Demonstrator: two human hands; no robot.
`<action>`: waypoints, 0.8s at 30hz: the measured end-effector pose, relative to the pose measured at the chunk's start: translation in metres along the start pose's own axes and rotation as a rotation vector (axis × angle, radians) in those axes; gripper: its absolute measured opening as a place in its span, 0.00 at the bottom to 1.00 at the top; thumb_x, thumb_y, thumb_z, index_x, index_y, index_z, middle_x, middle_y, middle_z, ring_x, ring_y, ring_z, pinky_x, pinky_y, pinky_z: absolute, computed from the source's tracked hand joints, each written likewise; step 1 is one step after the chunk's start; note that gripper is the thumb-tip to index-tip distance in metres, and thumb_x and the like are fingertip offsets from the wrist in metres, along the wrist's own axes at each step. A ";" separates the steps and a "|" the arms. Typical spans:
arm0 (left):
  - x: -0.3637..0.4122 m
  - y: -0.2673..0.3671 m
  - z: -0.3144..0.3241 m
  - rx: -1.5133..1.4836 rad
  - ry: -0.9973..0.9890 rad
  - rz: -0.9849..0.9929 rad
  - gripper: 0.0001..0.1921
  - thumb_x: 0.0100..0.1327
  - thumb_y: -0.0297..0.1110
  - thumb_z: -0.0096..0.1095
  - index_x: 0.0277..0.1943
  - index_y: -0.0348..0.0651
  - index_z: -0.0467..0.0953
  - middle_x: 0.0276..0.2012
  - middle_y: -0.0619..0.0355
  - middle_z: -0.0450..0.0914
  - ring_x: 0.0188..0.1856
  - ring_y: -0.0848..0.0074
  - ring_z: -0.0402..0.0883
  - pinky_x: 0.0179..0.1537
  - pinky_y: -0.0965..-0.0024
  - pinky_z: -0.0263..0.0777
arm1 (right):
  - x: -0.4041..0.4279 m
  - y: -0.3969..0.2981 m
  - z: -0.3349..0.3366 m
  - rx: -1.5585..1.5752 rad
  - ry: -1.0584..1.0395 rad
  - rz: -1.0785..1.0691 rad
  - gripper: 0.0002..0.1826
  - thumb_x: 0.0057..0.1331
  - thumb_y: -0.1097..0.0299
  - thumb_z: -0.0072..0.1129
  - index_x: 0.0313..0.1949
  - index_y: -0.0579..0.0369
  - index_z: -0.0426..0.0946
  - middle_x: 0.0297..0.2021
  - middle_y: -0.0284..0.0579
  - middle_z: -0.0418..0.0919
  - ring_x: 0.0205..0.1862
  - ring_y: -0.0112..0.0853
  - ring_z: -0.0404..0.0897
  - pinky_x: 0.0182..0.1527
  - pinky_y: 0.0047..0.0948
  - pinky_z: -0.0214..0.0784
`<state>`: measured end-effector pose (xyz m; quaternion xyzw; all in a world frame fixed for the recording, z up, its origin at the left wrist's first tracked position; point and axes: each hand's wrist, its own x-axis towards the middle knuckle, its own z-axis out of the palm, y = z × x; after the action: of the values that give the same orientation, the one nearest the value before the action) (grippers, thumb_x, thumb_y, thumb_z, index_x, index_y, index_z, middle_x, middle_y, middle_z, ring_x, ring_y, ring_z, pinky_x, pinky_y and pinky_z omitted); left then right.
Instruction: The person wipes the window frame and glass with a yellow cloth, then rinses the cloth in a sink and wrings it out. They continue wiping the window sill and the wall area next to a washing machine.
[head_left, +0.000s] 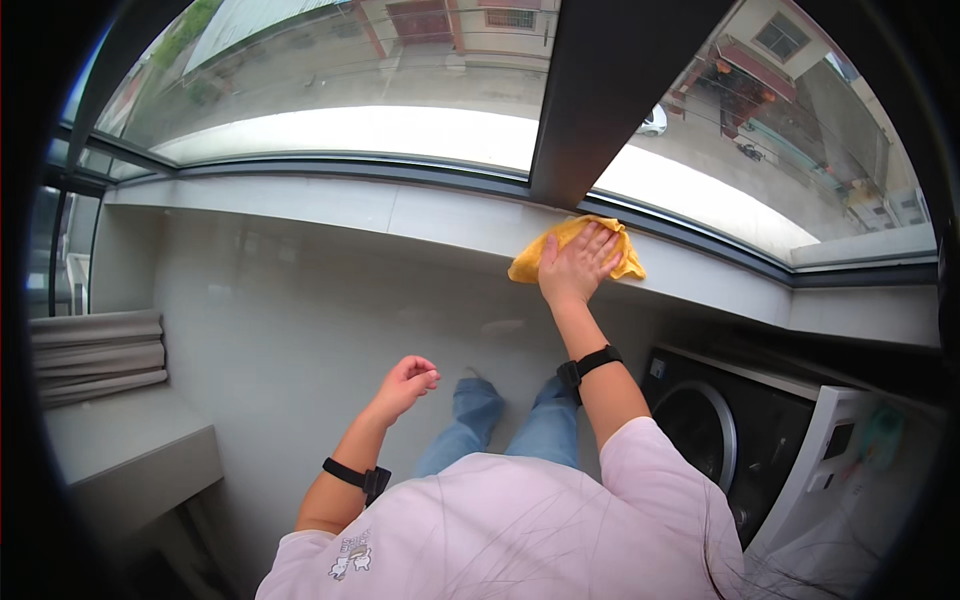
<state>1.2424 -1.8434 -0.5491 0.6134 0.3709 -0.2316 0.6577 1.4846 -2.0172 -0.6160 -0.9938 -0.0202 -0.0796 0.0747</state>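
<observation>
My right hand (579, 264) holds a yellow cloth (529, 261) down on the pale window ledge (450, 223), palm down and fingers spread over it. The cloth is crumpled and lies just below the foot of a wide dark window post (600, 112). Part of it is hidden under the hand. Lower and to the left, my left hand (407, 388) hangs in the air above the floor, its fingers loosely curled around nothing. A black strap with a small box circles each forearm.
A dark-fronted washing machine (731, 442) with a round door stands at the right, under the ledge. Window panes (360, 82) overlook a street. Folded grey fabric (101, 352) rests on a counter (142, 450) at the left. My legs (544, 427) stand on the glossy floor (300, 322).
</observation>
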 end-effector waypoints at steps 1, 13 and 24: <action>0.003 -0.002 0.002 -0.008 0.001 0.000 0.10 0.61 0.34 0.54 0.43 0.42 0.68 0.41 0.57 0.76 0.41 0.77 0.74 0.43 0.73 0.67 | -0.002 0.006 0.001 -0.013 -0.019 -0.063 0.39 0.62 0.46 0.38 0.61 0.69 0.51 0.62 0.65 0.49 0.67 0.54 0.41 0.64 0.53 0.26; 0.030 -0.003 0.066 -0.321 0.048 0.163 0.09 0.62 0.33 0.54 0.43 0.42 0.68 0.40 0.58 0.76 0.40 0.79 0.74 0.42 0.76 0.67 | 0.030 0.084 -0.028 0.055 -0.185 -0.927 0.39 0.54 0.56 0.57 0.59 0.67 0.55 0.60 0.62 0.54 0.64 0.50 0.52 0.65 0.44 0.43; 0.026 -0.047 0.059 -0.539 0.180 0.122 0.09 0.61 0.32 0.54 0.43 0.42 0.69 0.39 0.58 0.77 0.39 0.80 0.74 0.41 0.76 0.67 | 0.013 -0.114 0.005 0.302 -0.190 -1.180 0.45 0.50 0.55 0.62 0.62 0.64 0.51 0.62 0.58 0.54 0.65 0.44 0.53 0.65 0.39 0.43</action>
<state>1.2343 -1.9039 -0.6006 0.4559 0.4383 -0.0294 0.7741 1.4924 -1.9039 -0.6023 -0.7962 -0.5845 -0.0147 0.1557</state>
